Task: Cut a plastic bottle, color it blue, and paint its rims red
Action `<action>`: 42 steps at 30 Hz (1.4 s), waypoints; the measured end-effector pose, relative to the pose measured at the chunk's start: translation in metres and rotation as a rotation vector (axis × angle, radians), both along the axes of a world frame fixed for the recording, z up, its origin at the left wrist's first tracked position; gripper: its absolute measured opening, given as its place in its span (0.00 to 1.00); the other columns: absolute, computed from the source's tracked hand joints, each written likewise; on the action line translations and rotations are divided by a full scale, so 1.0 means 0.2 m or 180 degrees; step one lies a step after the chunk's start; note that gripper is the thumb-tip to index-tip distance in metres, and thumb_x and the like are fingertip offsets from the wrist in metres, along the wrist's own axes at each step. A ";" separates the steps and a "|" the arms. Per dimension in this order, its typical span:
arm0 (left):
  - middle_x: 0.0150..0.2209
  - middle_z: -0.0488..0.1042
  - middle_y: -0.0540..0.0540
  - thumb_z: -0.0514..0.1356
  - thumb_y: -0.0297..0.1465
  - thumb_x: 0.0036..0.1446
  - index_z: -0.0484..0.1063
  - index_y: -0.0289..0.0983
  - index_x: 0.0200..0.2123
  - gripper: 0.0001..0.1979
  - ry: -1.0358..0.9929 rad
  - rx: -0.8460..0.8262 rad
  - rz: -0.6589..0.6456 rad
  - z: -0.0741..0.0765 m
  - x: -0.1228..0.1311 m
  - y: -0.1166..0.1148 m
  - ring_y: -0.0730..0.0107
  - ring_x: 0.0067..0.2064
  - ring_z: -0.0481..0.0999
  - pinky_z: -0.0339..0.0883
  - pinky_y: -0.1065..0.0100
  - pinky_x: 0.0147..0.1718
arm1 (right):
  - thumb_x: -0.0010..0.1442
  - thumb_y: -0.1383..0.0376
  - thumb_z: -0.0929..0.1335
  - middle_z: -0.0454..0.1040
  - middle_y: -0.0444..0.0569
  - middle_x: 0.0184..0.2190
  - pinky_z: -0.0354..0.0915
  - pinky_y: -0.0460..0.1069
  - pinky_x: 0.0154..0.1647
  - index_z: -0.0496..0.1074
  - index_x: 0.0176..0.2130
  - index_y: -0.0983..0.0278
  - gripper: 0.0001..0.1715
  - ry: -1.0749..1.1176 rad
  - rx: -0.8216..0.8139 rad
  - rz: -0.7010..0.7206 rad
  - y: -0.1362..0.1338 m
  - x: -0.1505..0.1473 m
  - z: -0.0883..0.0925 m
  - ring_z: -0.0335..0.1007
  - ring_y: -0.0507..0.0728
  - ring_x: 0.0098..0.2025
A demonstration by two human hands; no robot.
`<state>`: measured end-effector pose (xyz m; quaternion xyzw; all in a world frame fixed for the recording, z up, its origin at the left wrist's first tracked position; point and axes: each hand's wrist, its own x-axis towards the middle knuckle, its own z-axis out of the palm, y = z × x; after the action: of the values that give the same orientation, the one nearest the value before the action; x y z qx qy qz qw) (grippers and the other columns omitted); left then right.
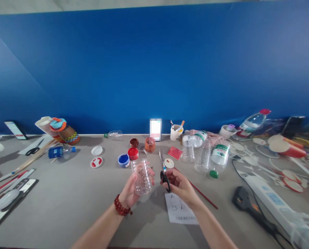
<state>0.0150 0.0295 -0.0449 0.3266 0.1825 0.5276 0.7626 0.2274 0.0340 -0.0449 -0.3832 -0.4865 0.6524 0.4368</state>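
Observation:
My left hand (pixel 132 188), with a red beaded bracelet on the wrist, is wrapped round a clear ribbed plastic bottle piece (pixel 143 177), tilted above the table. Black-handled scissors (pixel 165 178) are gripped by their handles in my right hand (pixel 181 185), blades pointing away from me. The scissors and the bottle piece are apart. Below my right hand lies a white paper with line drawings (pixel 181 211). Beyond the bottle piece stand open paint jars: blue (pixel 124 160), red (pixel 133 153) and brown (pixel 134 142). A thin red stick (pixel 203 195) passes behind my right hand.
Several clear bottles (pixel 203 159) stand and lie at right, with a glue gun (pixel 244 199) and a white power strip (pixel 271 197) nearer. At left are a small blue-labelled bottle (pixel 59 152), wooden sticks (pixel 27 162) and a phone (pixel 14 200). A blue partition (pixel 149 69) rises behind.

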 end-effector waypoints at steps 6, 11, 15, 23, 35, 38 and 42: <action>0.40 0.77 0.39 0.63 0.54 0.53 0.72 0.36 0.53 0.33 0.0005 0.0125 0.0423 0.04 -0.02 0.02 0.60 0.36 0.77 0.66 0.70 0.24 | 0.52 0.55 0.73 0.75 0.47 0.29 0.64 0.47 0.29 0.70 0.36 0.63 0.17 -0.1399 0.0593 -0.0526 -0.01 0.20 -0.09 0.69 0.54 0.29; 0.39 0.76 0.42 0.64 0.54 0.51 0.72 0.37 0.53 0.34 0.0062 0.0233 0.0767 0.10 -0.04 0.03 0.62 0.35 0.75 0.66 0.70 0.26 | 0.54 0.56 0.71 0.76 0.46 0.28 0.62 0.48 0.27 0.71 0.36 0.61 0.13 -0.2431 0.0898 -0.0926 -0.09 0.31 -0.12 0.65 0.53 0.24; 0.38 0.75 0.43 0.64 0.57 0.48 0.71 0.39 0.54 0.37 0.0039 0.0387 0.0954 0.10 -0.08 0.03 0.63 0.35 0.74 0.65 0.70 0.23 | 0.55 0.54 0.69 0.75 0.45 0.26 0.62 0.48 0.26 0.71 0.37 0.61 0.14 -0.2879 0.0983 -0.0922 -0.14 0.35 -0.14 0.66 0.54 0.22; 0.36 0.74 0.44 0.59 0.59 0.52 0.73 0.40 0.50 0.33 -0.0103 0.0343 0.1324 0.10 -0.13 0.07 0.63 0.35 0.74 0.64 0.72 0.21 | 0.55 0.53 0.68 0.77 0.46 0.25 0.62 0.49 0.26 0.72 0.37 0.60 0.14 -0.3436 0.1163 -0.0916 -0.16 0.35 -0.18 0.68 0.55 0.21; 0.35 0.77 0.43 0.62 0.56 0.52 0.74 0.38 0.50 0.32 0.0230 0.0292 0.0778 0.06 -0.03 0.00 0.62 0.33 0.76 0.69 0.64 0.33 | 0.53 0.55 0.71 0.75 0.45 0.25 0.61 0.48 0.25 0.71 0.35 0.60 0.13 -0.2653 0.0921 -0.1248 -0.16 0.27 -0.14 0.64 0.53 0.21; 0.37 0.77 0.41 0.63 0.54 0.52 0.72 0.37 0.51 0.32 0.0331 0.0254 0.0555 0.03 -0.01 -0.02 0.60 0.34 0.77 0.69 0.64 0.31 | 0.53 0.53 0.73 0.72 0.44 0.23 0.60 0.47 0.23 0.70 0.34 0.61 0.16 -0.1631 0.0585 -0.1108 -0.14 0.22 -0.14 0.63 0.53 0.22; 0.41 0.78 0.39 0.64 0.51 0.53 0.70 0.38 0.54 0.31 0.0435 0.0209 0.0362 0.00 0.01 -0.03 0.54 0.38 0.78 0.70 0.61 0.35 | 0.48 0.52 0.77 0.72 0.43 0.24 0.60 0.45 0.19 0.69 0.36 0.62 0.23 -0.0551 0.0191 -0.0941 -0.10 0.13 -0.11 0.62 0.51 0.21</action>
<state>0.0166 0.0229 -0.0458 0.3757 0.2350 0.5522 0.7062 0.2536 0.0136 -0.0659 -0.4921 -0.4799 0.5309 0.4957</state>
